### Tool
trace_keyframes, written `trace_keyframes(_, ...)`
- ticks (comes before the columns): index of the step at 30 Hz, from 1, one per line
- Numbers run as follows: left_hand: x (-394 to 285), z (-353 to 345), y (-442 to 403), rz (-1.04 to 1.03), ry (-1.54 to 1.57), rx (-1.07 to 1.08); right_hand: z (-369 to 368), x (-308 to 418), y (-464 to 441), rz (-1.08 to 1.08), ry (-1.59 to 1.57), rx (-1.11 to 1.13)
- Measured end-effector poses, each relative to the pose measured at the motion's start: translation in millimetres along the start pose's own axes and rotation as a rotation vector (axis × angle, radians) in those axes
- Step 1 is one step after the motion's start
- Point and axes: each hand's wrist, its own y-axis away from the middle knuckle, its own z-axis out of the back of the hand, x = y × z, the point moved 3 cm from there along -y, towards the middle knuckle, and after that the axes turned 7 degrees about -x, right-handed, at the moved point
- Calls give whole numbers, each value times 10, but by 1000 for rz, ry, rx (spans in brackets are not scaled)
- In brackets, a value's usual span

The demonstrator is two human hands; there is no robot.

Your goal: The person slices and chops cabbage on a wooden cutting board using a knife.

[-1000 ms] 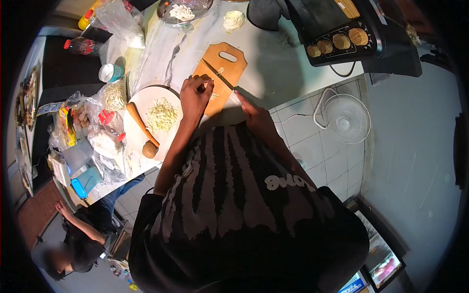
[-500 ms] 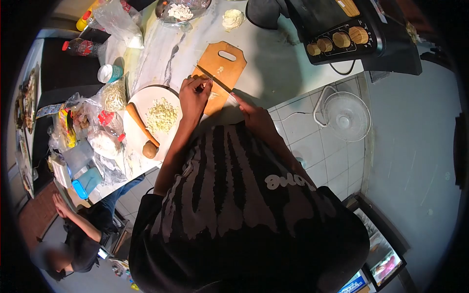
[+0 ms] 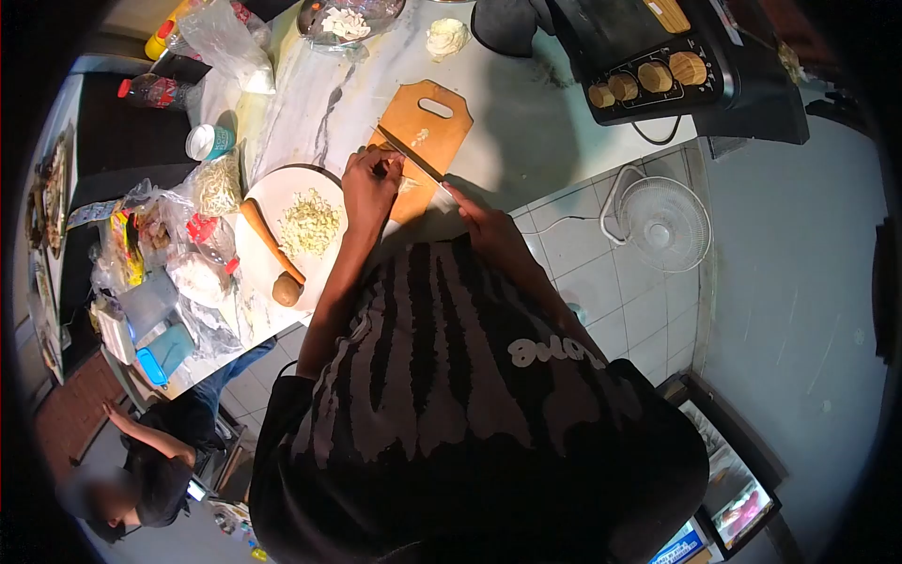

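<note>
My right hand [image 3: 473,209] grips the handle of a knife [image 3: 411,153], whose blade lies slantwise over a wooden cutting board [image 3: 440,131]. On the board's left edge is my left hand [image 3: 373,179], fingers pinched beside the blade; pale pieces show under and next to them, too small to name. A few pale bits [image 3: 421,137] rest beyond the blade. Left of my left hand, a round white plate [image 3: 265,197] holds chopped pale-green pieces [image 3: 311,224] and a wooden pestle [image 3: 272,242] with a rounded brown end.
A pale vegetable [image 3: 447,39] and a bowl [image 3: 390,21] stand at the back. Bottles, bags and a blue-lidded container [image 3: 151,368] crowd the left. A black stove [image 3: 648,80] is at right, a fan [image 3: 664,226] beyond the counter. Another person [image 3: 155,461] sits lower left.
The knife has shifted from farther across the board toward my left fingers, its blade now close beside them. The other person's hand has moved slightly.
</note>
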Motion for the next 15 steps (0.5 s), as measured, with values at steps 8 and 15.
trace_keyframes(8, 13, 19, -40, 86, 34, 47, 50, 63, -18, -27, -2, 41)
trace_keyframes(15, 65, 8, -3, -19, 4, -4, 25, 39, -32, -64, 123, 37)
